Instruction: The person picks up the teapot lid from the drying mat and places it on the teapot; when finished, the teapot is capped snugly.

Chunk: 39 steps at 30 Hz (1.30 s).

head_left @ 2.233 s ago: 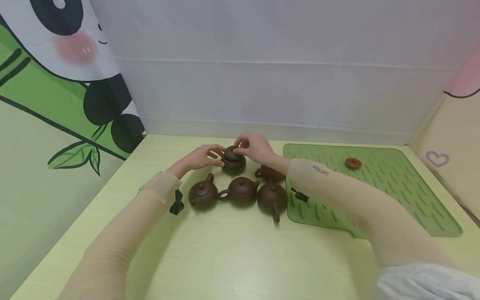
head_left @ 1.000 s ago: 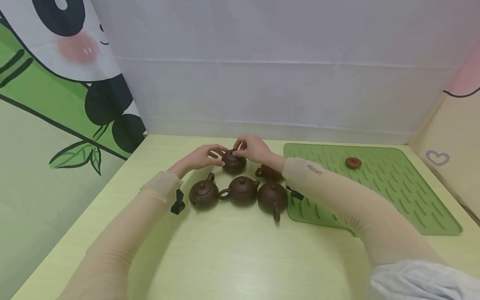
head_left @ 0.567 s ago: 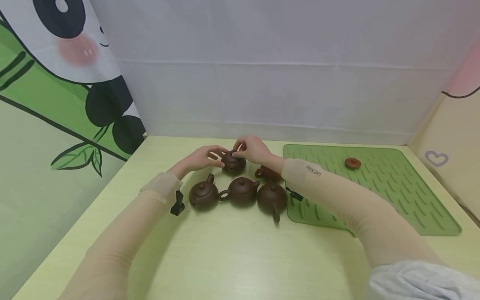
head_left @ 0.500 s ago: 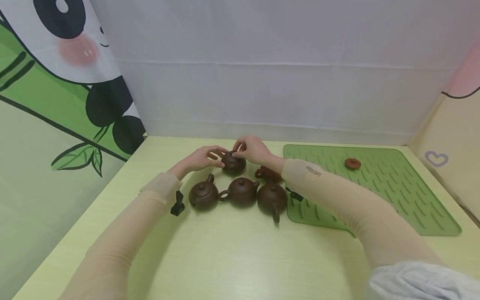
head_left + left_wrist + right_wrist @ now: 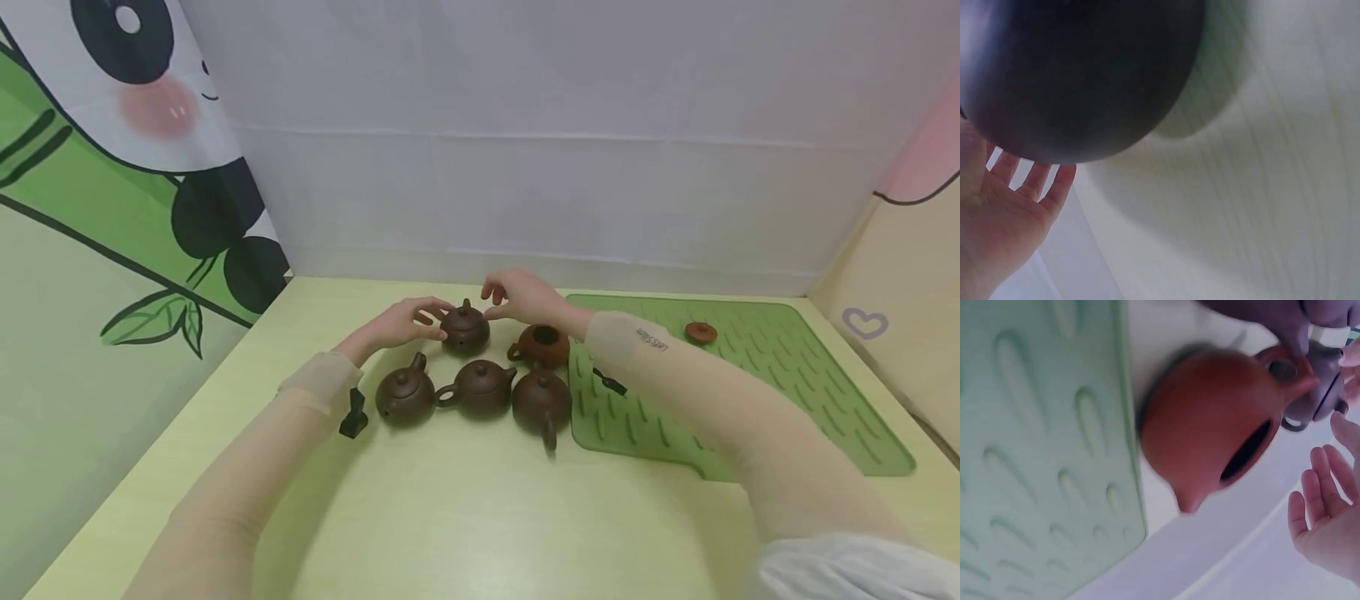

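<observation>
At the back of the group, a dark brown teapot (image 5: 466, 333) has its lid on, knob upward. My left hand (image 5: 401, 322) holds this teapot by its left side, thumb in front and fingers behind. To its right, my right hand (image 5: 528, 297) is off the lid, its fingers loosely bent with nothing in them. In the right wrist view, the right thumb (image 5: 1345, 433) is close to the lid knob. A reddish-brown teapot (image 5: 551, 353), lidless with its dark mouth showing, sits below my right wrist. Its matching small lid (image 5: 701, 333) lies on the green mat (image 5: 780, 400).
In front stand more dark brown teapots with lids: the left one (image 5: 405, 398), the middle one (image 5: 482, 390) and the right one (image 5: 542, 405), which is close to the mat's left edge. A pale cloth wall (image 5: 555, 200) rises behind the table (image 5: 465, 517).
My right hand pressed the lid down onto the rear teapot, then let go of the knob and moved right. The left hand has stayed at the teapot's side.
</observation>
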{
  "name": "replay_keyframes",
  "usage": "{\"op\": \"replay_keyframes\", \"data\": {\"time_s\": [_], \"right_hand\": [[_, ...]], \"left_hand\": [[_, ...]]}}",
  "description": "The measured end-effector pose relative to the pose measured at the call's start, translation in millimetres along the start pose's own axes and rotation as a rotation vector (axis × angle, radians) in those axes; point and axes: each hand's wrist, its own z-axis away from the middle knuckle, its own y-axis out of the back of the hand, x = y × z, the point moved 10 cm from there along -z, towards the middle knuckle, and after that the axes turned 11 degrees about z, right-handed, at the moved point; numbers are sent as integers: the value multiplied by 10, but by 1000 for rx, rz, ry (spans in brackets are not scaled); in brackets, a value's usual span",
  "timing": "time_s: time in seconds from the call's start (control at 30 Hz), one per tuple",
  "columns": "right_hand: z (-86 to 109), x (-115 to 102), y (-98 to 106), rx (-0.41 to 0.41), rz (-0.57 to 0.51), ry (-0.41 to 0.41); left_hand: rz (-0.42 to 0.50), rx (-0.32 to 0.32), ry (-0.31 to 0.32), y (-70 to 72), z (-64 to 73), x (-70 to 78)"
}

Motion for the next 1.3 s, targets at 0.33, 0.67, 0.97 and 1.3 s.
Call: {"op": "replay_keyframes", "data": {"time_s": [0.33,0.67,0.97,1.3], "right_hand": [[210,231,249,13,33,89],[514,798,677,207,-73,5],[877,1279,810,358,-114,-122],[1335,1798,810,483,-203,-278]], "left_hand": [[-58,11,46,-2,7,-22],[-131,31,27,28,13,37],[-155,41,25,53,-9,164],[-123,115,-115,15,-69,683]]}}
